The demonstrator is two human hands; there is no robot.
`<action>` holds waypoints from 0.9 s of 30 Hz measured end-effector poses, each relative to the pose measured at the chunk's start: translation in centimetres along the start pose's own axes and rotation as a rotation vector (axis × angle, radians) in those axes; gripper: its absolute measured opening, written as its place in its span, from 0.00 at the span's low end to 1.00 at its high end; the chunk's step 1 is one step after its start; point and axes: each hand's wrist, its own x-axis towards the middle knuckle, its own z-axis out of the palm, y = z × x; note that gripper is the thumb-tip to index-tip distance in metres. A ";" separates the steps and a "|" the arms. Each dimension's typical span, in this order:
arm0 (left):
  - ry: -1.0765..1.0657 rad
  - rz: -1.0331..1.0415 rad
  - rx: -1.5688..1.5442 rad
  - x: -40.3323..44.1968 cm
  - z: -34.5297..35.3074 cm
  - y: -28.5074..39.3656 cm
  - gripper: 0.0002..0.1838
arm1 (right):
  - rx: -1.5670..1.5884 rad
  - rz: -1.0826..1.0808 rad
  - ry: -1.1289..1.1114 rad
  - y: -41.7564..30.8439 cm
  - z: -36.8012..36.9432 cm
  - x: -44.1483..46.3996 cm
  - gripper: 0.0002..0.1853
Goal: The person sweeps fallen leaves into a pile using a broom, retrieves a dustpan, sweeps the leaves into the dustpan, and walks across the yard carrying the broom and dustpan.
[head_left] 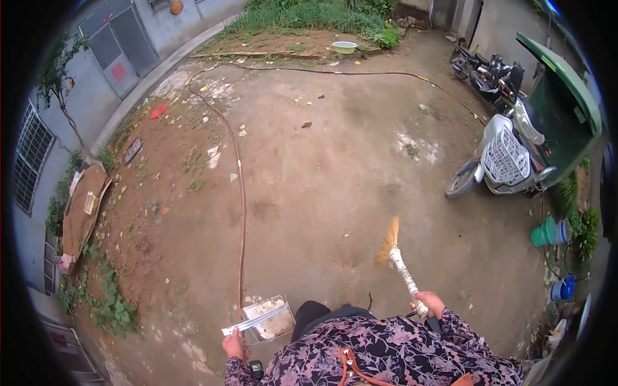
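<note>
My right hand (430, 303) is closed around the lower end of a short broom (403, 270), its handle wrapped in white and its yellow straw head pointing away from me over the ground. At the lower left my left hand (235, 346) grips the white handle of a dustpan (275, 320). The pan is flat and boxy, with dirty brown and whitish patches on its surface. It hangs beside my dark-trousered leg, and I cannot tell whether it touches the ground.
A long hose (241, 193) crosses the yard on the left and along the back. An electric scooter (505, 157) with a white basket stands at the right. Green bucket (544, 233) and blue bucket (563, 289) line the right edge. A basin (344, 47) sits near the plants.
</note>
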 end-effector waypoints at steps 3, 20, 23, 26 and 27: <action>-0.025 0.027 -0.027 3.1 6.1 7.3 0.14 | -0.049 -0.050 -0.071 -12.1 4.9 5.9 0.12; -0.306 0.291 0.065 32.9 51.0 48.1 0.09 | -0.843 -0.221 -0.220 -62.4 25.1 33.1 0.12; -0.267 0.249 0.104 32.8 57.1 53.5 0.09 | -1.031 -0.230 -0.287 -73.2 28.3 41.6 0.15; -0.239 0.204 0.164 31.8 60.6 57.8 0.10 | -1.104 -0.154 -0.332 -80.4 32.2 48.2 0.15; -0.236 0.204 0.113 31.8 61.9 59.0 0.10 | -1.108 -0.118 -0.323 -83.6 33.4 50.6 0.14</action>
